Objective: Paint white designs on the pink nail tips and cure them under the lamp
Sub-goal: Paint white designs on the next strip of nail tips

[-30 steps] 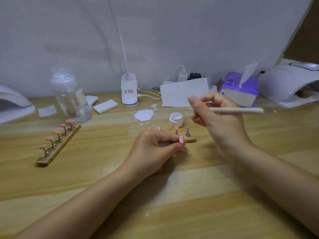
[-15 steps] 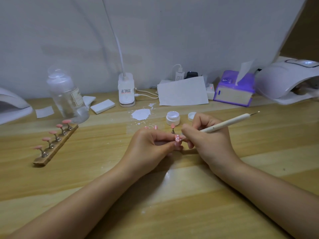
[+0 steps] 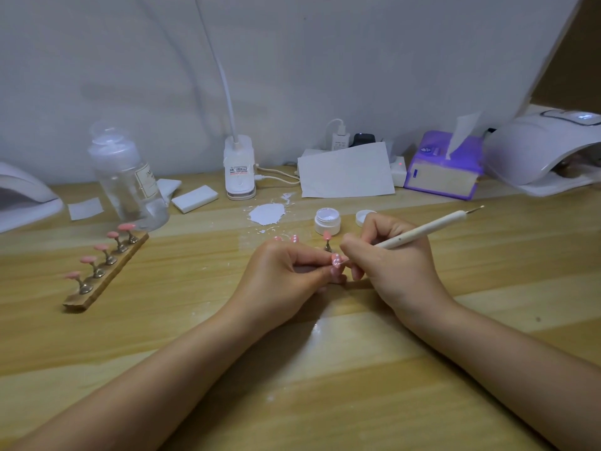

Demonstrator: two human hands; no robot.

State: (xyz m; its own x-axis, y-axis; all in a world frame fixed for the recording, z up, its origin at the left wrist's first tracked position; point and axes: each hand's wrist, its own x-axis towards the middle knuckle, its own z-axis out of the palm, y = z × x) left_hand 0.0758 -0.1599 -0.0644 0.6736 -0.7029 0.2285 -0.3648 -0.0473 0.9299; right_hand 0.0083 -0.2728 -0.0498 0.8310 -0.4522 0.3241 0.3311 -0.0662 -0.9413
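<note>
Head view: pink nail tip [image 3: 336, 260], white-dotted, pinched in left hand [image 3: 283, 278]; dotting pen [image 3: 419, 232] gripped in right hand [image 3: 393, 265].
Light, rigid, wet-topped: hold by edges.

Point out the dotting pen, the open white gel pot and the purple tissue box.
dotting pen [image 3: 419, 234], head view, middle of its white shaft.
open white gel pot [image 3: 327, 224], head view, its side wall.
purple tissue box [image 3: 444, 180], head view, its pale front face.

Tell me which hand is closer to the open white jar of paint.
Right. The right hand, holding the dotting pen, sits just beside and in front of the white jar. The left hand, pinching a pink nail tip, lies farther in front of it.
</note>
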